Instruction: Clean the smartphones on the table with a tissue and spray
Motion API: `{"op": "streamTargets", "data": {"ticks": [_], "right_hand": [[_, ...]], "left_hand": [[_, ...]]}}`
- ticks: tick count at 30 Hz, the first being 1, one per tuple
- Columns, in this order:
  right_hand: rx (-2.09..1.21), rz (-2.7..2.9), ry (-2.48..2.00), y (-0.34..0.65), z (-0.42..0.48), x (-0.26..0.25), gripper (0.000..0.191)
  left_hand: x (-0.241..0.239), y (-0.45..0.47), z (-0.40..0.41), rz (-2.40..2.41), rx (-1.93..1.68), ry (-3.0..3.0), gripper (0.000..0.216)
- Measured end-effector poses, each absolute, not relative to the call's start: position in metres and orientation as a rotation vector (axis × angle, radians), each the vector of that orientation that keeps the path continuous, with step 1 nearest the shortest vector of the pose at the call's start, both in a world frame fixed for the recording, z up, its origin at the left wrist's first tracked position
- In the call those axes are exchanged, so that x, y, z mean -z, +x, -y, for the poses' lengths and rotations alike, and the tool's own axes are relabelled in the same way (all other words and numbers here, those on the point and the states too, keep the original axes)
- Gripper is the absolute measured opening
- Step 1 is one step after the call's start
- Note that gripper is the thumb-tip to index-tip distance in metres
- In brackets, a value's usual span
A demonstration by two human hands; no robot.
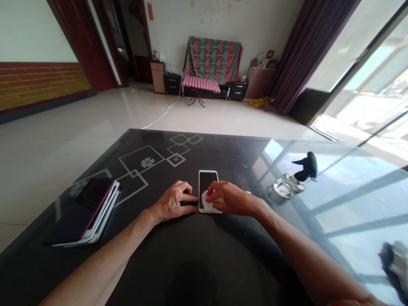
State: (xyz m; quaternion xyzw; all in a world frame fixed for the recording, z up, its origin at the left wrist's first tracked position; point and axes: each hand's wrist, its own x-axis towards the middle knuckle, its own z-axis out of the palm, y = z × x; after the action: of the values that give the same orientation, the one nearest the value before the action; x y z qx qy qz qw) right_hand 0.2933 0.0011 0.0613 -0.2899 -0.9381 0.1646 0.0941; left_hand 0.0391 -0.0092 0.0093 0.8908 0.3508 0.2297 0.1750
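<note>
A white smartphone [207, 180] with a dark screen lies flat on the black glass table [191, 255]. My left hand [174, 202] rests beside its left edge, fingers curled, fingertips pinching the phone's side. My right hand [231, 198] presses a small white cloth [208, 207] onto the lower part of the screen, fingers closed over it.
A stack of tablets in cases [87, 212] lies at the table's left edge. A clear spray bottle [291, 182] with a black trigger lies to the right of the phone. A dark cloth [395, 263] shows at the right edge. Beyond the table are a tiled floor and a covered cabinet [212, 63].
</note>
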Motion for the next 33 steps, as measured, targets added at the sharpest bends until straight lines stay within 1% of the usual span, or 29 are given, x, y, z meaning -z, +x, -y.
{"op": "streamTargets", "data": {"ticks": [2, 6, 9, 12, 15, 18, 21, 23, 28, 33], "right_hand": [[-0.424, 2.739, -0.883, 0.289, -0.003, -0.055, 0.028], [-0.190, 2.555, -0.989, 0.287, -0.020, -0.033, 0.023], [-0.074, 2.450, -1.052, 0.287, -0.030, -0.023, 0.023], [-0.084, 2.502, -1.020, 0.285, -0.027, -0.027, 0.022], [-0.199, 2.616, -0.913, 0.283, -0.014, -0.041, 0.021], [-0.334, 2.702, -0.840, 0.282, 0.001, -0.053, 0.022], [-0.405, 2.742, -0.786, 0.281, 0.005, -0.055, 0.023], [-0.371, 2.712, -0.777, 0.279, 0.000, -0.050, 0.025], [-0.154, 2.582, -0.860, 0.274, -0.020, -0.029, 0.029], [-0.048, 2.527, -0.982, 0.269, -0.029, -0.019, 0.032]], "left_hand": [[-0.010, 0.040, 0.010, -0.994, -0.654, 2.522, 0.027], [-0.010, 0.040, 0.010, -0.998, -0.660, 2.506, 0.028], [-0.010, 0.039, 0.010, -0.994, -0.669, 2.501, 0.029], [-0.009, 0.039, 0.010, -0.998, -0.671, 2.498, 0.029], [-0.009, 0.038, 0.009, -0.995, -0.686, 2.489, 0.024], [-0.006, 0.039, 0.009, -1.033, -0.788, 2.462, 0.017], [-0.004, 0.040, 0.009, -1.088, -0.881, 2.442, 0.016], [-0.003, 0.040, 0.009, -1.098, -0.887, 2.454, 0.016], [-0.002, 0.041, 0.008, -1.088, -0.863, 2.480, 0.018], [-0.002, 0.041, 0.008, -1.082, -0.862, 2.482, 0.019]]}}
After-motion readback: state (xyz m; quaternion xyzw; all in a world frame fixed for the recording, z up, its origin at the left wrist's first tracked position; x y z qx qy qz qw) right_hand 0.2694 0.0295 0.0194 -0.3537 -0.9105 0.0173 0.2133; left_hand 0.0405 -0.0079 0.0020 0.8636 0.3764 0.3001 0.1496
